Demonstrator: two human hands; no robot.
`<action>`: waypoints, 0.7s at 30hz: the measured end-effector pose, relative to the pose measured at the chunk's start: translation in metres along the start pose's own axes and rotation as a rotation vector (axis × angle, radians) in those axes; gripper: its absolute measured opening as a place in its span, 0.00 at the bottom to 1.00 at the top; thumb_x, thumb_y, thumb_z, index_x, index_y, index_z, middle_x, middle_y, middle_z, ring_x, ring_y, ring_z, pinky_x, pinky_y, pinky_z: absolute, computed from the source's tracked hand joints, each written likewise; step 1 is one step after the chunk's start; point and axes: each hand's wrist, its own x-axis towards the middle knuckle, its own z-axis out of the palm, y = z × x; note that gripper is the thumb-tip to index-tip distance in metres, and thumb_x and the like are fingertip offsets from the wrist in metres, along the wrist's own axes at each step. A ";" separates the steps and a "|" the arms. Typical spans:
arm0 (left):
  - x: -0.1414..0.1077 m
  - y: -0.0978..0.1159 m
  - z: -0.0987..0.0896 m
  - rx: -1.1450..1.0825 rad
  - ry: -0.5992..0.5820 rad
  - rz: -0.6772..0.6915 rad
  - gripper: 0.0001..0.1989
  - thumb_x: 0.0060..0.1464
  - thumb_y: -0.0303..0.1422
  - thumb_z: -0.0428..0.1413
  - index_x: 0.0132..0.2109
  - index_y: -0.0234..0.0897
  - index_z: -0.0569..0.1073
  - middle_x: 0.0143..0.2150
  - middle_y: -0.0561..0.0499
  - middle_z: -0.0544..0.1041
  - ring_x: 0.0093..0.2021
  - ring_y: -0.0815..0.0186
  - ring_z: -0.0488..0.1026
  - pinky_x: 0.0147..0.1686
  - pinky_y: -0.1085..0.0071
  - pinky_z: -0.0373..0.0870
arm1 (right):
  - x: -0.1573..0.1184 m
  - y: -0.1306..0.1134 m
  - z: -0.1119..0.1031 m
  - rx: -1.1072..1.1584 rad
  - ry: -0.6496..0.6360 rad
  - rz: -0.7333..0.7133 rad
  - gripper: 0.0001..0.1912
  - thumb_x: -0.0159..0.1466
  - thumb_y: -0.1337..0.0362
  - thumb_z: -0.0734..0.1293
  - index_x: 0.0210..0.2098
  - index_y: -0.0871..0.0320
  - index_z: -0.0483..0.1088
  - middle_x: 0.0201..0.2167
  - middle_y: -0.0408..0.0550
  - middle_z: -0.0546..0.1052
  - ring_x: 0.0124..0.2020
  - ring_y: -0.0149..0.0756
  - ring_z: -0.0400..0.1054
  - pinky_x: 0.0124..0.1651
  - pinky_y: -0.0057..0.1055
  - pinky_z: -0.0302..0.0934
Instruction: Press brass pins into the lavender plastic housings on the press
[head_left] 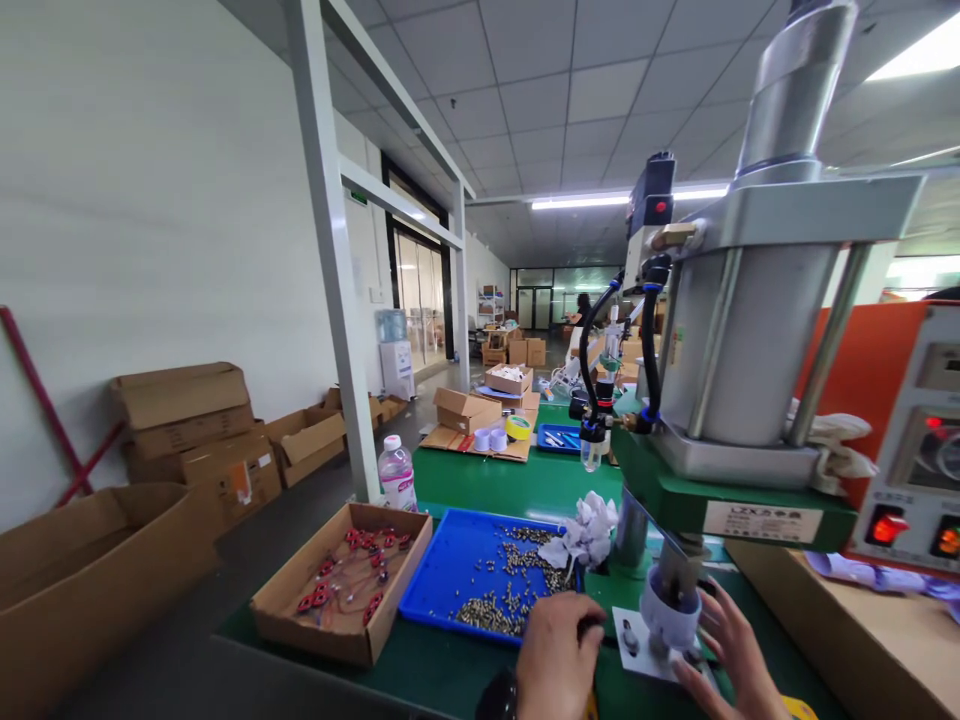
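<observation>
My left hand (561,650) is closed at the front right corner of a blue tray (442,570), its fingers curled; what they hold, if anything, is hidden. Small metal parts (491,612) lie scattered in the tray. Beside the right side of a pale cylindrical piece (671,610), my right hand (731,655) has its fingers spread, with the fingertips at or near the piece. That piece stands on a white metal plate (628,640) under the ram of a green and grey press (757,350). Crumpled white paper (589,530) lies at the tray's back right corner.
A cardboard box (352,640) with red and black wired parts stands left of the tray. Behind are a bottle (397,475), yellow tape (517,428) and a small blue tray (555,450). An orange control box (855,390) and a large carton (862,640) are at right.
</observation>
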 end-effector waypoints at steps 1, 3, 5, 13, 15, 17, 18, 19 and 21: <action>0.003 0.002 0.001 -0.026 -0.005 0.009 0.13 0.49 0.24 0.54 0.38 0.43 0.80 0.40 0.53 0.81 0.43 0.64 0.75 0.46 0.69 0.66 | 0.006 -0.007 0.008 0.033 -0.044 0.028 0.35 0.54 0.53 0.71 0.57 0.53 0.57 0.51 0.55 0.74 0.49 0.48 0.72 0.47 0.37 0.70; 0.009 0.003 0.003 -0.057 -0.003 0.020 0.13 0.48 0.25 0.54 0.37 0.43 0.80 0.39 0.53 0.82 0.42 0.65 0.75 0.46 0.70 0.66 | 0.013 -0.021 0.019 0.061 -0.074 0.101 0.30 0.55 0.51 0.69 0.53 0.55 0.61 0.45 0.53 0.77 0.44 0.47 0.74 0.44 0.35 0.71; 0.014 0.006 0.002 -0.065 0.011 0.030 0.11 0.49 0.26 0.54 0.35 0.42 0.80 0.37 0.54 0.81 0.40 0.65 0.75 0.45 0.70 0.66 | 0.016 -0.034 0.025 0.047 -0.063 0.145 0.27 0.56 0.50 0.68 0.50 0.57 0.63 0.42 0.52 0.78 0.42 0.45 0.75 0.42 0.34 0.70; 0.058 0.058 0.002 0.167 -0.038 0.253 0.11 0.54 0.34 0.53 0.38 0.39 0.80 0.37 0.49 0.79 0.40 0.65 0.74 0.42 0.70 0.67 | 0.019 -0.056 0.022 -0.030 -0.016 0.043 0.25 0.60 0.55 0.66 0.54 0.59 0.63 0.46 0.52 0.77 0.44 0.41 0.73 0.46 0.30 0.67; 0.071 0.068 0.009 0.284 -0.118 0.294 0.11 0.53 0.35 0.54 0.38 0.39 0.80 0.37 0.49 0.80 0.40 0.64 0.74 0.43 0.70 0.68 | 0.020 -0.054 0.023 -0.024 -0.021 0.048 0.26 0.61 0.55 0.65 0.55 0.60 0.63 0.47 0.53 0.76 0.45 0.42 0.73 0.47 0.30 0.67; 0.081 0.073 0.017 0.343 -0.178 0.327 0.10 0.50 0.34 0.55 0.34 0.37 0.81 0.34 0.48 0.81 0.39 0.63 0.75 0.44 0.69 0.68 | 0.019 -0.051 0.024 -0.014 -0.031 0.050 0.27 0.61 0.55 0.65 0.56 0.60 0.62 0.49 0.54 0.76 0.46 0.42 0.73 0.47 0.31 0.67; 0.084 0.074 0.020 0.356 -0.196 0.338 0.09 0.49 0.33 0.56 0.33 0.37 0.81 0.32 0.48 0.81 0.39 0.62 0.75 0.43 0.69 0.68 | 0.019 -0.049 0.024 -0.013 -0.029 0.048 0.27 0.61 0.55 0.65 0.56 0.60 0.62 0.50 0.54 0.75 0.47 0.42 0.72 0.48 0.31 0.67; 0.087 0.073 0.023 0.372 -0.212 0.348 0.09 0.48 0.33 0.56 0.32 0.37 0.81 0.32 0.47 0.81 0.39 0.61 0.76 0.42 0.69 0.68 | 0.019 -0.047 0.025 -0.014 -0.020 0.045 0.28 0.60 0.55 0.65 0.57 0.60 0.62 0.51 0.54 0.75 0.48 0.43 0.72 0.49 0.31 0.67; 0.089 0.071 0.026 0.398 -0.242 0.365 0.09 0.47 0.33 0.57 0.31 0.36 0.81 0.32 0.46 0.81 0.38 0.60 0.76 0.40 0.69 0.69 | 0.018 -0.042 0.024 -0.024 0.000 0.050 0.29 0.59 0.54 0.66 0.57 0.59 0.62 0.51 0.54 0.75 0.49 0.44 0.72 0.49 0.32 0.67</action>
